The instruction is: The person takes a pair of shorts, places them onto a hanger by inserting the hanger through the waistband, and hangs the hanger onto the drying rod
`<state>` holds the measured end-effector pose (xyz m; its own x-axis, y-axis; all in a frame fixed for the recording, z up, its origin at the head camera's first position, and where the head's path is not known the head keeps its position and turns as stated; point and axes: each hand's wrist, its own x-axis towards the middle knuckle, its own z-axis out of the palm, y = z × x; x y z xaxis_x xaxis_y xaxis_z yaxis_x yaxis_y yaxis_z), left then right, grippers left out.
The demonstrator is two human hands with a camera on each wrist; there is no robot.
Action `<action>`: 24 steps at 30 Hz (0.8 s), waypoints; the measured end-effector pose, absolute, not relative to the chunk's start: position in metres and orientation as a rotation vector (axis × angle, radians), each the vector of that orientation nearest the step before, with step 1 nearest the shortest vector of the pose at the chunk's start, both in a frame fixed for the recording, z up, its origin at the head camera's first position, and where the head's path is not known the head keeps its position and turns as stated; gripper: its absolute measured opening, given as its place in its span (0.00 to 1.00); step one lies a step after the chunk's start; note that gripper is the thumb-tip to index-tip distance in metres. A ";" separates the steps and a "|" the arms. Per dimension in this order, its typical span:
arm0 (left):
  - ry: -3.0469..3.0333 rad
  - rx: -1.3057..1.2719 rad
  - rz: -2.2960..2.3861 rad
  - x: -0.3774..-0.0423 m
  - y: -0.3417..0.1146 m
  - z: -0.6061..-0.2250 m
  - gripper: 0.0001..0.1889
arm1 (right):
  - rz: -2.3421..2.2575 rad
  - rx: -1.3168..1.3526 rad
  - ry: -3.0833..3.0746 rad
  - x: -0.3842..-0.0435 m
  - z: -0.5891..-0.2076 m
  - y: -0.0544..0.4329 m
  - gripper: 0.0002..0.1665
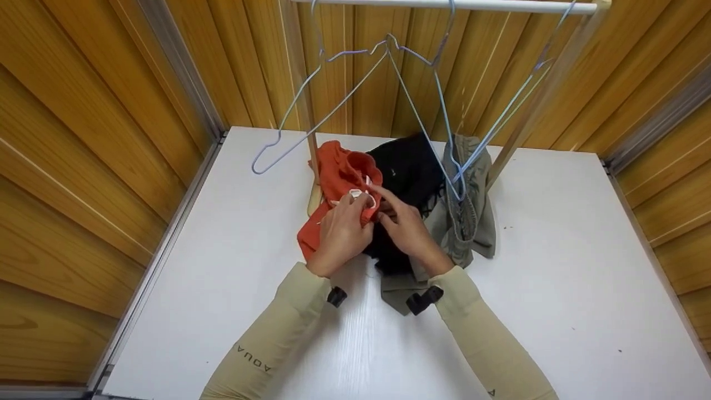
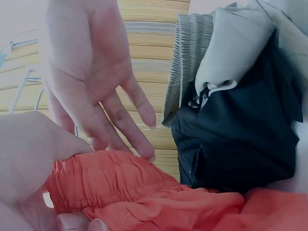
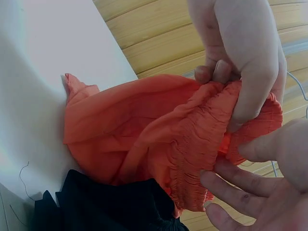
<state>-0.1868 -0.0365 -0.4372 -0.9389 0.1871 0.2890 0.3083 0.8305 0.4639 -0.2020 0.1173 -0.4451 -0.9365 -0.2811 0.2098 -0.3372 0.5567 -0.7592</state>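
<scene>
My left hand (image 1: 345, 228) grips the gathered elastic waistband of a pair of orange shorts (image 1: 339, 169). In the right wrist view its fingers and thumb curl over the shorts' waistband (image 3: 202, 149) from above. My right hand (image 1: 408, 228) is at the waistband's other side. Its fingers look fairly straight in the left wrist view, with fingertips (image 2: 147, 156) right at the band's edge. A white label (image 1: 355, 193) shows inside the band. Beside the shorts lies a black garment (image 1: 408, 166), and right of that, grey-green elastic-waist pants (image 1: 483, 222).
Light blue wire hangers (image 1: 319, 130) hang from the white bar (image 1: 472, 5) of a small wooden rack above the clothes. The rack's right post (image 1: 525, 116) rises behind the grey-green pants. A white table (image 1: 183, 266) lies below, with wood-patterned walls (image 1: 72, 139) around it.
</scene>
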 end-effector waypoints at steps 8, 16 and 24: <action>-2.745 -0.427 -0.693 -0.181 -0.036 -0.428 0.18 | 1.200 0.554 -2.691 -0.199 -0.442 0.119 0.29; -2.726 -0.400 -0.674 -0.174 -0.035 -0.420 0.19 | 1.306 0.468 -2.694 -0.201 -0.444 0.123 0.25; -2.728 -0.377 -0.750 -0.167 -0.037 -0.411 0.17 | 1.311 0.350 -2.730 -0.202 -0.449 0.131 0.24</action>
